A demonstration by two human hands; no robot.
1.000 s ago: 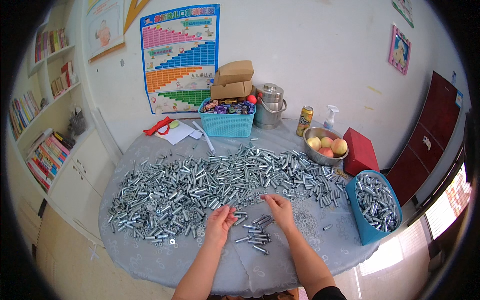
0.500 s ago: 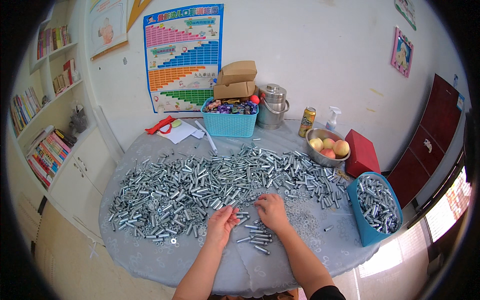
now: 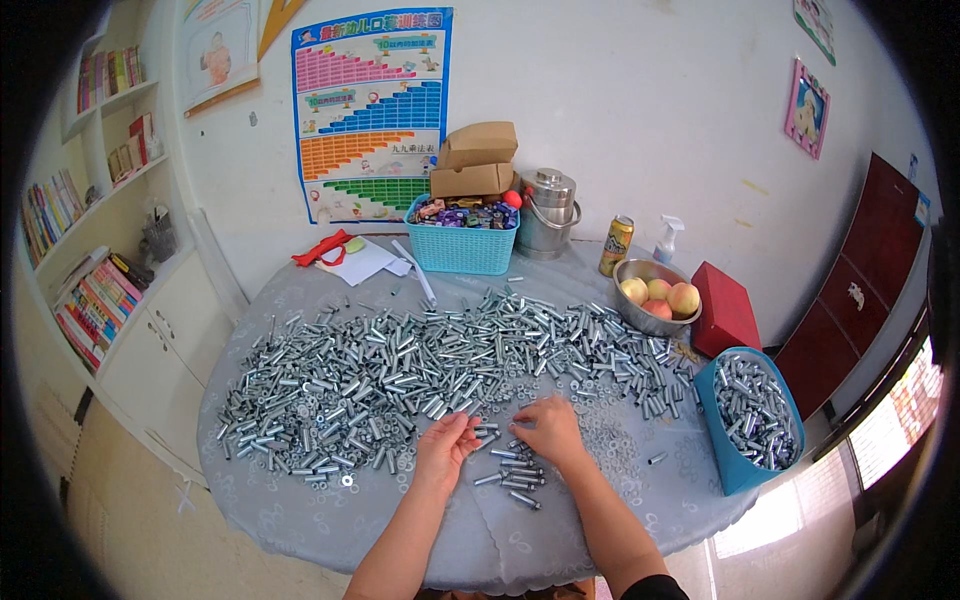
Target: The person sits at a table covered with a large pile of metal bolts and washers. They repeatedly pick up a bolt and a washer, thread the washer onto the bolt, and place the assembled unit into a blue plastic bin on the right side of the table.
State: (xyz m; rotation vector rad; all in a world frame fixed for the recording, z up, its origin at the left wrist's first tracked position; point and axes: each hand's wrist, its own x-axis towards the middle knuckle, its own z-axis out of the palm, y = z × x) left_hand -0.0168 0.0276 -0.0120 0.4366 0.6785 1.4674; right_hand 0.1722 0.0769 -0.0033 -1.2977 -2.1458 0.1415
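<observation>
Blue and filled with metal tubes [image 3: 757, 415], the bin [image 3: 722, 455] stands at our right. We see fruit [image 3: 683, 299] in the steel bowl [image 3: 645, 319] and small packets [image 3: 465, 214] in the turquoise basket [image 3: 460, 248]. Bolts [image 3: 520, 472] lie on the surface [image 3: 685, 505] between our left grip [image 3: 443, 445] and right grip [image 3: 552, 430], nearer the right. Both have curled fingers; we cannot tell what either holds.

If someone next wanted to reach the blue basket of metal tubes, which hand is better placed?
Probably the right hand: it is nearer the blue basket, which stands to its right. The left hand is farther off, with the right hand in between.
</observation>
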